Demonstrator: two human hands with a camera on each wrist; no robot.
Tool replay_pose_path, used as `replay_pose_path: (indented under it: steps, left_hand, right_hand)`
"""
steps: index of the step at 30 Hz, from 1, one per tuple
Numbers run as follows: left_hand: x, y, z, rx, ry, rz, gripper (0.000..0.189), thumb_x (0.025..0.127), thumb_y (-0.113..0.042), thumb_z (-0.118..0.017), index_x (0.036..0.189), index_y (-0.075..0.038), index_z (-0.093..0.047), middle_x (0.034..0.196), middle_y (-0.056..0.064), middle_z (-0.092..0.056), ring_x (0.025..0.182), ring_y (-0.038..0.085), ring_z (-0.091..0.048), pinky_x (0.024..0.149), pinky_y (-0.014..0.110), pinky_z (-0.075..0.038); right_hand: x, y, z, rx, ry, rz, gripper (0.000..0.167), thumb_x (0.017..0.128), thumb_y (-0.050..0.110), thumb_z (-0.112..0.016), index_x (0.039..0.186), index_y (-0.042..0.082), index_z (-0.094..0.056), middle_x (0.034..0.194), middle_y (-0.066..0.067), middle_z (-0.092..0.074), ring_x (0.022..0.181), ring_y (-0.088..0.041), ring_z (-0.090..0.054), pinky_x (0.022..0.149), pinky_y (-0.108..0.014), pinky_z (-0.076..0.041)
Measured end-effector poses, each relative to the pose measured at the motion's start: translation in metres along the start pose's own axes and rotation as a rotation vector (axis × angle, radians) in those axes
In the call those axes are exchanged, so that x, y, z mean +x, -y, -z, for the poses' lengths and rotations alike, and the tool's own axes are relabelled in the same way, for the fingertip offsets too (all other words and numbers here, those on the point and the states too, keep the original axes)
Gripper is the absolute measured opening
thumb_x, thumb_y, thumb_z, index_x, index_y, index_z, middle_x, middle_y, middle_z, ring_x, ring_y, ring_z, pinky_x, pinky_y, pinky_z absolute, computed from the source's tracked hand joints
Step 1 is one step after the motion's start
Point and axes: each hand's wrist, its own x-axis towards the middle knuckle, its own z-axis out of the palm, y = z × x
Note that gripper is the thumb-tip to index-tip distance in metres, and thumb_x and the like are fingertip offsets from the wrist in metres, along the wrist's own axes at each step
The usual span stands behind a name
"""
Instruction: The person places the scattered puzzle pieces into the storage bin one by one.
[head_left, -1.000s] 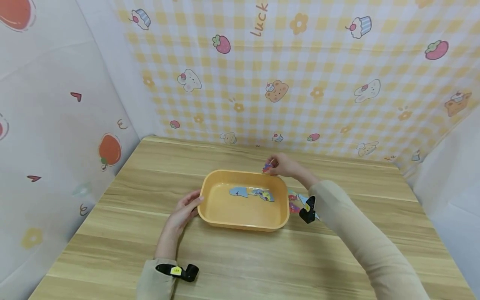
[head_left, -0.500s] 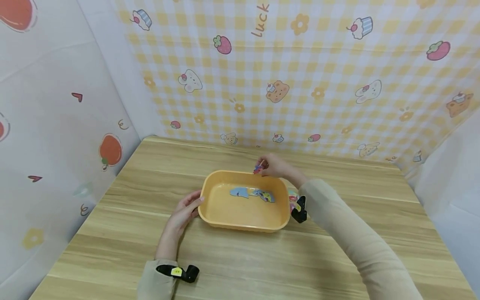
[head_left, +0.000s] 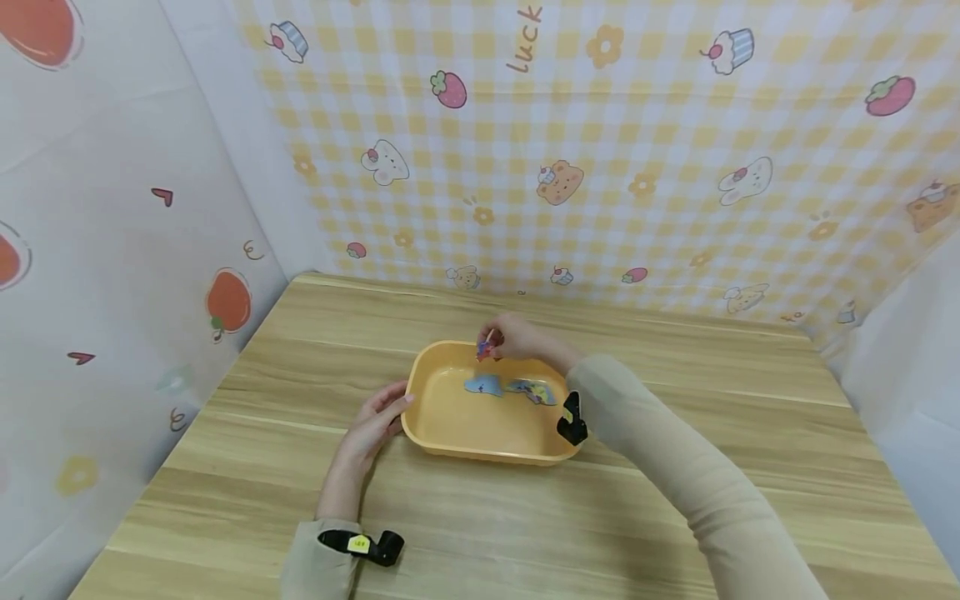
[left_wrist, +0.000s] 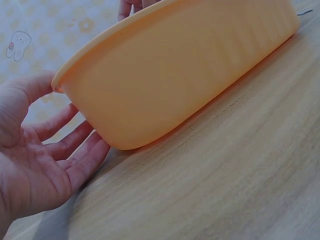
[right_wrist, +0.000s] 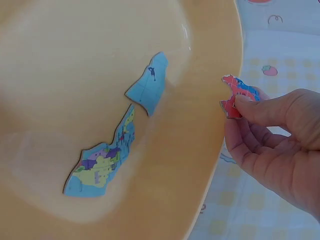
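My right hand (head_left: 513, 337) pinches a small red and blue map puzzle piece (right_wrist: 238, 95) between thumb and fingers, above the far rim of a yellow plastic basin (head_left: 480, 429). A blue puzzle piece (right_wrist: 152, 82) lies on the basin floor. Close by is another map piece (right_wrist: 101, 167), coloured blue, yellow and purple. My left hand (head_left: 372, 421) holds the basin's left end. In the left wrist view, its thumb hooks at the rim (left_wrist: 75, 60) and its fingers (left_wrist: 82, 155) lie against the outer wall.
The basin stands on a wood-grain table (head_left: 225, 433). Behind the table hangs a yellow checked cloth (head_left: 637, 125) with cartoon prints. A white printed cloth (head_left: 112, 292) borders the left side. My right forearm (head_left: 660, 442) crosses over the basin's right end.
My right hand has moved left along the basin's far rim with the puzzle piece. Its sleeve now covers the pieces seen earlier right of the basin. My left hand stays put.
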Motion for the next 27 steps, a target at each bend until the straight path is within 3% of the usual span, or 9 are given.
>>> replay_pose_path:
  steps: [5,11,15,20,22,23,26,27]
  left_hand:
    - [0.0,0.001,0.001,-0.005,-0.005,0.001,0.05,0.089,-0.017,-0.056,0.133,0.0,-0.039,0.126,0.008,-0.049,0.095,0.003,-0.055,0.08,0.018,-0.049]
    - [0.0,0.001,0.0,-0.007,-0.007,-0.001,0.052,0.089,-0.018,-0.057,0.134,0.001,-0.039,0.125,0.006,-0.05,0.094,0.002,-0.055,0.079,0.018,-0.049]
    - [0.001,0.001,-0.001,-0.01,-0.01,0.006,0.051,0.089,-0.017,-0.056,0.134,0.001,-0.039,0.129,0.01,-0.048,0.094,0.001,-0.055,0.08,0.018,-0.048]
    - [0.001,0.001,-0.001,-0.01,-0.013,0.002,0.051,0.089,-0.019,-0.057,0.133,0.001,-0.04,0.13,0.012,-0.048,0.094,0.002,-0.055,0.08,0.02,-0.049]
    - [0.002,0.002,-0.001,-0.005,-0.013,0.001,0.052,0.088,-0.02,-0.057,0.133,0.001,-0.04,0.13,0.012,-0.047,0.095,0.003,-0.055,0.081,0.02,-0.048]
    - [0.002,0.002,-0.001,-0.004,-0.017,0.004,0.052,0.088,-0.02,-0.058,0.132,0.0,-0.041,0.13,0.012,-0.047,0.096,0.004,-0.055,0.08,0.02,-0.048]
    - [0.002,0.002,0.0,0.008,-0.016,0.007,0.051,0.088,-0.02,-0.058,0.132,0.0,-0.041,0.132,0.014,-0.046,0.097,0.005,-0.054,0.081,0.021,-0.048]
    - [0.002,0.002,0.0,0.009,-0.019,0.009,0.051,0.088,-0.02,-0.058,0.132,-0.001,-0.041,0.133,0.014,-0.046,0.098,0.006,-0.054,0.082,0.022,-0.048]
  right_hand:
    - [0.009,0.004,-0.005,0.01,0.027,-0.02,0.019,0.082,-0.011,-0.053,0.1,-0.007,-0.059,0.095,-0.023,-0.064,0.085,-0.033,-0.063,0.078,-0.037,-0.054]
    - [0.02,0.012,-0.014,-0.098,0.063,-0.025,0.021,0.082,-0.009,-0.054,0.101,-0.004,-0.064,0.09,-0.015,-0.068,0.079,-0.021,-0.064,0.067,-0.02,-0.051]
    - [0.032,0.016,-0.024,-0.182,0.092,-0.008,0.023,0.081,-0.008,-0.057,0.102,-0.001,-0.064,0.088,-0.01,-0.067,0.076,-0.016,-0.063,0.067,-0.02,-0.05]
    - [0.079,-0.031,-0.052,-0.159,0.126,0.071,0.033,0.075,-0.011,-0.056,0.1,0.009,-0.063,0.084,0.0,-0.065,0.076,-0.01,-0.059,0.065,-0.019,-0.049]
    - [0.101,-0.052,-0.064,-0.112,0.162,0.05,0.038,0.074,-0.014,-0.056,0.101,0.012,-0.063,0.085,0.001,-0.064,0.077,-0.01,-0.06,0.065,-0.02,-0.049]
    - [0.103,-0.051,-0.066,-0.121,0.176,0.022,0.039,0.076,-0.013,-0.057,0.103,0.013,-0.063,0.088,0.001,-0.065,0.08,-0.011,-0.06,0.068,-0.021,-0.05]
    - [0.117,-0.067,-0.082,-0.154,0.124,0.084,0.039,0.072,-0.016,-0.054,0.102,0.008,-0.063,0.084,-0.003,-0.063,0.074,-0.013,-0.059,0.062,-0.022,-0.05]
    - [0.119,-0.066,-0.083,-0.169,0.142,0.062,0.039,0.074,-0.015,-0.055,0.104,0.008,-0.062,0.087,-0.003,-0.064,0.077,-0.014,-0.06,0.065,-0.023,-0.051]
